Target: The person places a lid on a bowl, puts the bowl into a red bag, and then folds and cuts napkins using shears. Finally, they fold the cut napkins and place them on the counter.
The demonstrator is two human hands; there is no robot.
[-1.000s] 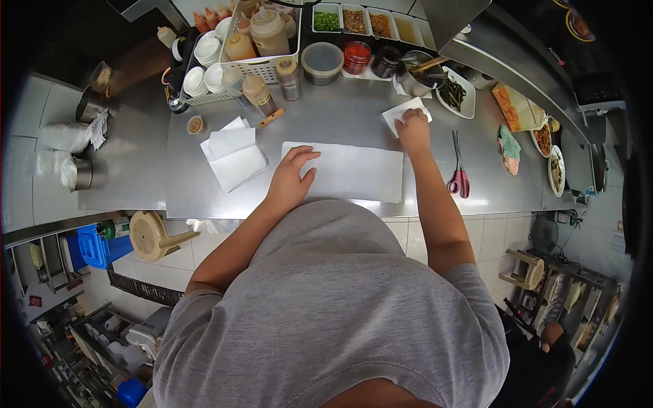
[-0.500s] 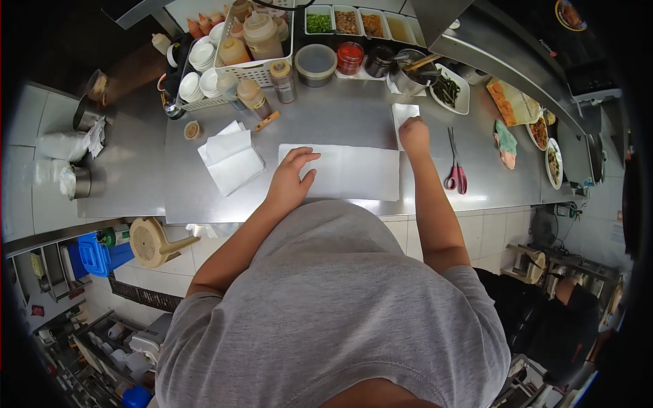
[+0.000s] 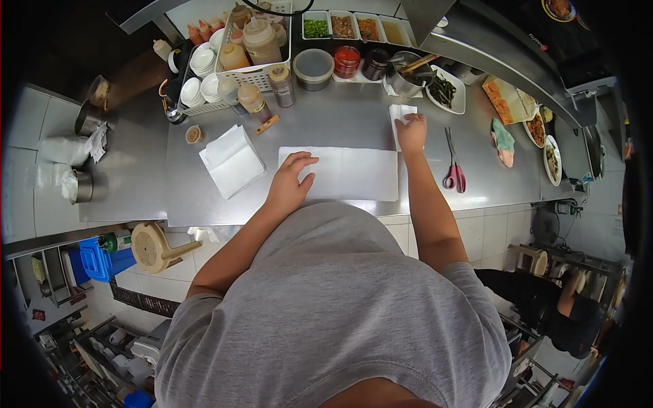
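Note:
A long white paper sheet [image 3: 354,175] with a crease lies flat on the steel counter in front of me. My left hand [image 3: 292,181] rests at its left end, fingers stretched out and slightly bent, thumb apart. Farther forward on the right lies a narrow folded white paper [image 3: 403,111], possibly a small stack. My right hand [image 3: 412,132] is over it with bent fingers closed at the paper, covering much of it. Left of the sheet is a loose pile of white folded papers [image 3: 232,163]. Red-handled scissors [image 3: 454,170] lie right of my right forearm.
Along the back stand a basket [image 3: 255,76] of squeeze bottles, a lidded tub [image 3: 313,68], a red jar [image 3: 347,61] and a metal pot [image 3: 408,76]. Food dishes [image 3: 458,102] and a cloth [image 3: 503,143] sit at right. Someone in black [image 3: 551,306] is behind, right.
My right hand has shifted slightly and its fingers have opened out a little over the folded paper. My left hand stays put. The person in black has moved.

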